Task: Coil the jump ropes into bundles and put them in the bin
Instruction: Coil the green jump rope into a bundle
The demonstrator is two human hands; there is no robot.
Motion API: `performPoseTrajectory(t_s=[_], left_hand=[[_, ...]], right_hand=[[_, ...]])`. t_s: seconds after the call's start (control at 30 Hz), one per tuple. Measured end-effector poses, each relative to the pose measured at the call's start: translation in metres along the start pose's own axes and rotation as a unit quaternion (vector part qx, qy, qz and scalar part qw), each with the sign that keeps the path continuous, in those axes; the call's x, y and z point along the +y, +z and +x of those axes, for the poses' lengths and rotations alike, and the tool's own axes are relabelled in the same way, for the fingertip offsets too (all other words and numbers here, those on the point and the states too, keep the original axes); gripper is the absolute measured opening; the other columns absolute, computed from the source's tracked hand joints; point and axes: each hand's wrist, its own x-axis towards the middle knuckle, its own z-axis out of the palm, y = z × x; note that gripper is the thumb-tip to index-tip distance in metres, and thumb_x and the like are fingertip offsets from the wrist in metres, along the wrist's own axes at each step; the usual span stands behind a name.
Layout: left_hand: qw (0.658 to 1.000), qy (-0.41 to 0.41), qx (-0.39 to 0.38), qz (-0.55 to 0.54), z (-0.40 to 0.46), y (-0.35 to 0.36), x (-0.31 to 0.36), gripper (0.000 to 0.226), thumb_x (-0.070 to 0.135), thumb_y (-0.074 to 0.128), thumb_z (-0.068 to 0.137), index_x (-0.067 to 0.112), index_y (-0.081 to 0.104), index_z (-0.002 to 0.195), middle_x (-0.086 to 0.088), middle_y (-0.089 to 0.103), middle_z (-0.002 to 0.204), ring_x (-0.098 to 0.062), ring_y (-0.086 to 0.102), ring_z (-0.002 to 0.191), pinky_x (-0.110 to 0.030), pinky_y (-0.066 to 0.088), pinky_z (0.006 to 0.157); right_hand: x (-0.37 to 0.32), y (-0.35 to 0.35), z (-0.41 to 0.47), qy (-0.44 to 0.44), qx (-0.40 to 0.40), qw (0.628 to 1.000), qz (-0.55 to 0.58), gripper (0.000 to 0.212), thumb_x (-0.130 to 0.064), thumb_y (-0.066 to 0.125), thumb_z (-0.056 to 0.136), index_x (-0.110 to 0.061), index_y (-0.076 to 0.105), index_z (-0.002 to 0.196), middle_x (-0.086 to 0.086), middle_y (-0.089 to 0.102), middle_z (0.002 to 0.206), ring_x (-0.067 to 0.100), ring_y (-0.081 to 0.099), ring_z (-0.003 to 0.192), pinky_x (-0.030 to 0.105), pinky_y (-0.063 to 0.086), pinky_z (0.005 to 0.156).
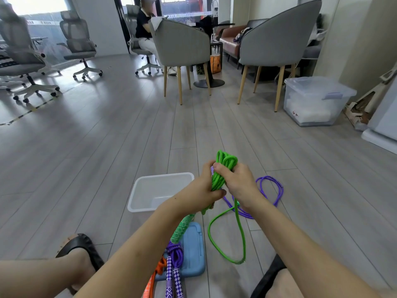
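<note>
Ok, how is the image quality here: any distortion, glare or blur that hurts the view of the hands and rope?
Head view: strong wide-angle bending at the edges; window top left blown out, sheen on the floor; left hand, right hand and green rope evenly lit and sharp; background softer.

The orange rope (155,276) (bottom edge) and seated person's (143,29) face are unreadable.
</note>
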Motion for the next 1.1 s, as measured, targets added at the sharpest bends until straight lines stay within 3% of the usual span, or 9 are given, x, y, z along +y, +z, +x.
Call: performPoseTrajectory(t_s=[0.13, 0.2, 0.27, 0.43, 0.57, 0.7, 0.87, 0.97, 1.1], left_hand=[[0.994, -0.037, -0.031, -0.094, -0.003, -0.004, 0.006, 0.04, 0.011, 0.066, 0.095, 0.017, 0.045, 0.128, -0.007, 0.068, 0.081, -0.014, 0.071, 0.069, -0.033, 0.061, 0.065], [0.988, -0.051, -0.048, -0.141, -0.005, -0.005, 0.004, 0.029, 0.007, 0.067, 0.094, 0.002, 0.053, 0.119, -0.01, 0.066, 0.086, -0.023, 0.074, 0.079, -0.046, 0.061, 0.083], [0.985, -0.058, -0.057, -0.152, -0.007, -0.007, 0.002, 0.031, 0.007, 0.068, 0.093, -0.005, 0.053, 0.117, -0.014, 0.066, 0.09, -0.028, 0.075, 0.086, -0.05, 0.057, 0.088], [0.984, -0.016, -0.025, -0.176, -0.006, -0.009, -0.001, 0.035, 0.006, 0.063, 0.097, 0.013, 0.051, 0.129, -0.011, 0.062, 0.087, -0.024, 0.068, 0.076, -0.042, 0.061, 0.073], [0.991, 0.035, 0.018, -0.128, -0.005, -0.004, -0.002, 0.037, 0.014, 0.057, 0.101, 0.031, 0.043, 0.131, -0.003, 0.051, 0.075, -0.016, 0.048, 0.065, -0.03, 0.043, 0.053], [0.994, 0.093, 0.058, -0.028, -0.001, -0.005, -0.005, 0.04, 0.029, 0.063, 0.1, 0.034, 0.041, 0.133, 0.006, 0.055, 0.071, -0.009, 0.05, 0.059, -0.026, 0.043, 0.057], [0.97, 0.173, 0.12, 0.125, -0.002, -0.009, -0.002, 0.042, 0.039, 0.06, 0.1, 0.028, 0.042, 0.137, 0.009, 0.057, 0.074, -0.002, 0.056, 0.065, -0.016, 0.039, 0.058], [0.959, 0.191, 0.154, 0.139, -0.004, -0.009, -0.002, 0.038, 0.038, 0.061, 0.1, 0.023, 0.05, 0.133, 0.016, 0.05, 0.071, 0.003, 0.053, 0.066, -0.011, 0.035, 0.059], [0.968, 0.173, 0.156, 0.098, -0.004, -0.009, -0.001, 0.055, 0.052, 0.053, 0.096, 0.031, 0.039, 0.145, 0.015, 0.057, 0.081, -0.002, 0.057, 0.072, -0.015, 0.042, 0.064]], right_hand=[[-0.001, -0.008, 0.005, -0.005, 0.034, 0.999, 0.019, 0.035, -0.033, 0.07, 0.096, -0.008, 0.062, 0.072, -0.008, 0.051, 0.051, 0.01, 0.048, 0.053, 0.033, 0.041, 0.055], [-0.001, -0.011, 0.007, -0.004, 0.044, 0.999, 0.021, 0.033, -0.028, 0.068, 0.098, -0.013, 0.058, 0.07, -0.012, 0.043, 0.043, 0.006, 0.039, 0.043, 0.025, 0.035, 0.049], [0.002, -0.013, 0.009, -0.004, 0.049, 0.998, 0.032, 0.031, -0.029, 0.067, 0.099, -0.011, 0.06, 0.074, -0.011, 0.041, 0.044, 0.007, 0.036, 0.042, 0.026, 0.033, 0.046], [0.006, -0.014, 0.013, 0.006, 0.07, 0.994, 0.083, 0.03, -0.029, 0.069, 0.097, -0.012, 0.059, 0.075, -0.006, 0.039, 0.05, 0.011, 0.035, 0.043, 0.03, 0.031, 0.05], [0.0, -0.016, 0.015, 0.021, 0.072, 0.991, 0.114, 0.032, -0.025, 0.067, 0.098, -0.017, 0.056, 0.069, -0.011, 0.041, 0.045, 0.006, 0.036, 0.039, 0.027, 0.031, 0.045], [-0.007, -0.018, 0.012, 0.034, 0.058, 0.985, 0.161, 0.03, -0.018, 0.063, 0.101, -0.013, 0.055, 0.073, -0.01, 0.045, 0.043, 0.001, 0.042, 0.034, 0.016, 0.033, 0.037], [-0.008, -0.018, 0.014, 0.038, 0.05, 0.978, 0.198, 0.03, -0.019, 0.063, 0.1, -0.014, 0.053, 0.072, -0.003, 0.039, 0.049, 0.008, 0.032, 0.036, 0.022, 0.026, 0.036], [-0.01, -0.016, 0.014, 0.044, 0.042, 0.973, 0.222, 0.034, -0.018, 0.063, 0.1, -0.016, 0.051, 0.069, -0.005, 0.037, 0.048, 0.008, 0.029, 0.037, 0.022, 0.023, 0.038], [-0.01, -0.016, 0.013, 0.052, 0.042, 0.971, 0.228, 0.034, -0.021, 0.064, 0.1, -0.019, 0.051, 0.069, -0.004, 0.033, 0.05, 0.01, 0.027, 0.04, 0.024, 0.023, 0.04]])
